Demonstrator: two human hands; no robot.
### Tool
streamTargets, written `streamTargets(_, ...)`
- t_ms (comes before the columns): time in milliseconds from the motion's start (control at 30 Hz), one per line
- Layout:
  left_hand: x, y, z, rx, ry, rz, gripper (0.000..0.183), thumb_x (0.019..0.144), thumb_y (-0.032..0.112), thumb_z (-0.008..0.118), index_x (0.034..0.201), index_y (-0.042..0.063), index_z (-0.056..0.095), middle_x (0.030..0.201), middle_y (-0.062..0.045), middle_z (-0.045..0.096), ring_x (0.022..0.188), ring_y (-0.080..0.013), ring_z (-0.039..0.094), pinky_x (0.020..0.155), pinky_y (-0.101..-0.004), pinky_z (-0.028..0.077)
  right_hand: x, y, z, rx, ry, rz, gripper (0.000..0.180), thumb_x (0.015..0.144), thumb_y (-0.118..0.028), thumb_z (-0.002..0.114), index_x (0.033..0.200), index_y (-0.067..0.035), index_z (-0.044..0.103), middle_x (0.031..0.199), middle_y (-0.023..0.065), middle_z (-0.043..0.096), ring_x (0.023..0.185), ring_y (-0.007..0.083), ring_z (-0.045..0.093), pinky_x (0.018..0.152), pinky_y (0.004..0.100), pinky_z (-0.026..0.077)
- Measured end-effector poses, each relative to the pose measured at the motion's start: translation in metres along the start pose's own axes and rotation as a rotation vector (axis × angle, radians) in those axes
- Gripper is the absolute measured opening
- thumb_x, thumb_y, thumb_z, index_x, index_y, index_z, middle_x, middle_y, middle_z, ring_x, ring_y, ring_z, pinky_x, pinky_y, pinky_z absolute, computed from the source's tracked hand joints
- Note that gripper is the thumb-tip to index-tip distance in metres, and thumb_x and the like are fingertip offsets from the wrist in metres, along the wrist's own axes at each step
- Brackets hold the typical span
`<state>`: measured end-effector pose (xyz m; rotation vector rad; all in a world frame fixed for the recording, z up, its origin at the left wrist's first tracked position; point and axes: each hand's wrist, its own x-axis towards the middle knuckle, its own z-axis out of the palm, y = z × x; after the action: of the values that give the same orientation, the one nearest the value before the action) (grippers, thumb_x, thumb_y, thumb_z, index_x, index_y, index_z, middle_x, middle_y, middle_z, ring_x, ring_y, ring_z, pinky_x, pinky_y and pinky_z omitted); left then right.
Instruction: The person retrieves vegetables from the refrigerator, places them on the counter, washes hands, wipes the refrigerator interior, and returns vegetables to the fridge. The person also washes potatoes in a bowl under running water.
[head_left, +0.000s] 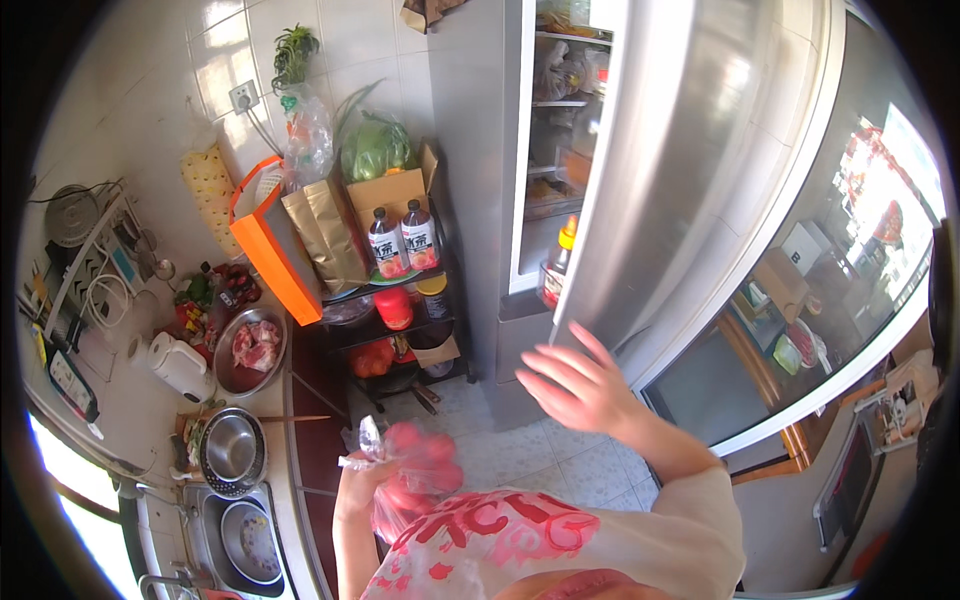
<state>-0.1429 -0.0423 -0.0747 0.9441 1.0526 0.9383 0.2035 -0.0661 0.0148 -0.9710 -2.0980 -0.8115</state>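
Observation:
In my left hand (367, 476) is the gathered neck of a clear plastic bag (420, 465) of round red produce, hanging beside my shirt. My right hand (574, 386) holds nothing, and its fingers are spread just below the edge of the refrigerator door (652, 150). I cannot tell whether the fingertips touch the door. That door stands ajar. Through the gap show shelves with bagged food (559, 75), and a sauce bottle with a yellow cap (559, 262) sits in the door rack.
Left of the refrigerator, a black rack (352, 337) carries tea bottles (388, 244), an orange paper bag (277, 247) and a bagged green melon (375, 146). Along the left counter are a bowl of raw meat (255, 349), a white kettle (180, 367), a steel colander (232, 454) and a sink (199, 517).

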Motion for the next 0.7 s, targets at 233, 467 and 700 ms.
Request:
streamTargets(233,0.064,-0.003,0.008,0.117,-0.199,-0.103,0.014,0.07,0.001,0.069,0.07,0.008,0.057,0.065,0.004,0.052,0.055,-0.0063,0.045,0.053,-0.0233,0.033,-0.076,-0.047,-0.089,-0.417,0.631,0.699,0.051,0.088,-0.014,0.051,0.136,-0.008,0.038,0.142,0.0185,0.036,0.133,0.0359,0.033,0.107,0.0485,0.03)
streamTargets(467,0.117,-0.006,0.039,0.23,-0.388,-0.113,0.014,0.07,-0.001,0.069,0.072,0.006,0.058,0.066,0.002,0.054,0.057,-0.0071,0.048,0.054,-0.0225,0.036,-0.119,-0.045,-0.143,-0.304,0.867,1.471,0.061,0.097,-0.034,0.044,0.146,-0.003,0.022,0.151,0.0146,0.023,0.138,0.0271,0.024,0.112,0.0396,0.018)
streamTargets(700,0.126,0.074,0.138,0.18,-0.555,0.053,0.018,0.071,0.004,0.073,0.084,0.004,0.06,0.075,-0.002,0.06,0.068,-0.0108,0.056,0.066,-0.0252,0.044,-0.115,-0.048,-0.063,0.131,0.143,1.129,0.032,0.086,-0.013,0.054,0.116,0.0,0.054,0.126,0.0228,0.051,0.123,0.033,0.046,0.1,0.043,0.038)
